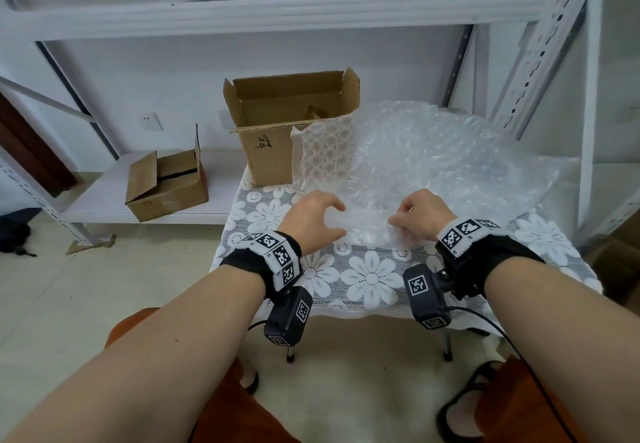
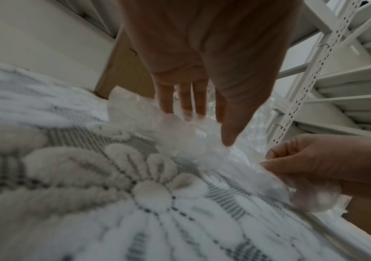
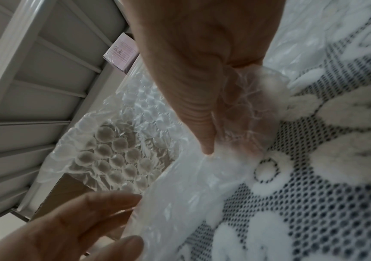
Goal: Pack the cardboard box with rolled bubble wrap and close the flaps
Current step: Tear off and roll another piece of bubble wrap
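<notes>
On table, before upright box point(image 1: 273, 131): right hand point(image 1: 420, 216) pinches bubble wrap point(image 1: 433, 165) edge, left hand point(image 1: 317, 216) spread on it; rolling likely starts, needs tight even turns.

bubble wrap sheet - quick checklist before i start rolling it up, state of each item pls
1. Right hand has the near edge of the bubble wrap sheet: ok, thumb and fingers pinch it.
2. Left hand has the edge: not ok, its fingers are spread over the edge and not closed on it.
3. Sheet lies spread on the table: ok.
4. Cardboard box open to take the roll: ok, flaps up, standing upright.
5. Room left in the box: cannot tell; a piece of bubble wrap already hangs over its front wall.
6. Sheet free of the box: cannot tell.
</notes>
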The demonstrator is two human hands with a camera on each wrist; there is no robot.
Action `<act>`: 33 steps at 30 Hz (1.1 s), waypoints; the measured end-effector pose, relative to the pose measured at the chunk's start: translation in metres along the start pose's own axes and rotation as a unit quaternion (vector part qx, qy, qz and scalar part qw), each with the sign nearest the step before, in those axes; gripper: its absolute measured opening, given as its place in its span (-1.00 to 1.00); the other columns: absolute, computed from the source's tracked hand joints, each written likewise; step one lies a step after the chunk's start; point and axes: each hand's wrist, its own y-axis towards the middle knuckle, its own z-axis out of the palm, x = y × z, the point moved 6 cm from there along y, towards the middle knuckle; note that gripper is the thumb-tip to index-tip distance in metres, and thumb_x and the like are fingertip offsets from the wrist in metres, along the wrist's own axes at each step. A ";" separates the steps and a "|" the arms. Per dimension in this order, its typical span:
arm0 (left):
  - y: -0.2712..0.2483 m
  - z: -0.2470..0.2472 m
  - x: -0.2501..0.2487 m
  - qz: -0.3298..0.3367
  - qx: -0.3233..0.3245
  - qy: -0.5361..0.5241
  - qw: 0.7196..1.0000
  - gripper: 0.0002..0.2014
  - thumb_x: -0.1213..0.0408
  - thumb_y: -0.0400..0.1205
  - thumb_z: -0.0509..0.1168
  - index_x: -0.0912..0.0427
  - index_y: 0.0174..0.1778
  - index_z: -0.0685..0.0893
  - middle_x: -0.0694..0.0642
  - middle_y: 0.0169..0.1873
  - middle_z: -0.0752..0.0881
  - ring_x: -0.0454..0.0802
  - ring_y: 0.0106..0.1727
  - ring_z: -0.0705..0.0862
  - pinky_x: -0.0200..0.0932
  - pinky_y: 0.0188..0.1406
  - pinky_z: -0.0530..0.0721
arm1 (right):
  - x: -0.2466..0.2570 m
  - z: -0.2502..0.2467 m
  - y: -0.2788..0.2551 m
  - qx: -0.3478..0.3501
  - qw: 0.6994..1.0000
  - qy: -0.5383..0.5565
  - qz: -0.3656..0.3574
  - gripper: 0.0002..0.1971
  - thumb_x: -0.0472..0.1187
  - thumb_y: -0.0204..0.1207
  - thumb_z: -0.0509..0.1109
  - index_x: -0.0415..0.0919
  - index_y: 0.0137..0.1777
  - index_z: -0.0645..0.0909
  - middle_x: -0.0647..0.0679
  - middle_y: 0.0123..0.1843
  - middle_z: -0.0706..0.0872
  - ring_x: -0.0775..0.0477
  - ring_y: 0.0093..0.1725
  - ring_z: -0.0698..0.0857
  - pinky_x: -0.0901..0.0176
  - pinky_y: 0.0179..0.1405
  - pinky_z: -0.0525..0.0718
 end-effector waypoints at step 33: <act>0.007 0.009 0.014 -0.067 0.084 0.009 0.994 -0.67 0.26 0.55 0.40 0.05 0.25 0.69 0.03 0.21 0.69 -0.04 0.19 0.64 -0.21 0.18 0.56 | 0.050 0.046 -0.016 0.033 0.950 -0.249 -0.184 -0.69 -0.29 0.50 0.29 -0.16 0.25 0.51 -0.12 0.20 0.57 -0.14 0.19 0.54 -0.01 0.23 0.55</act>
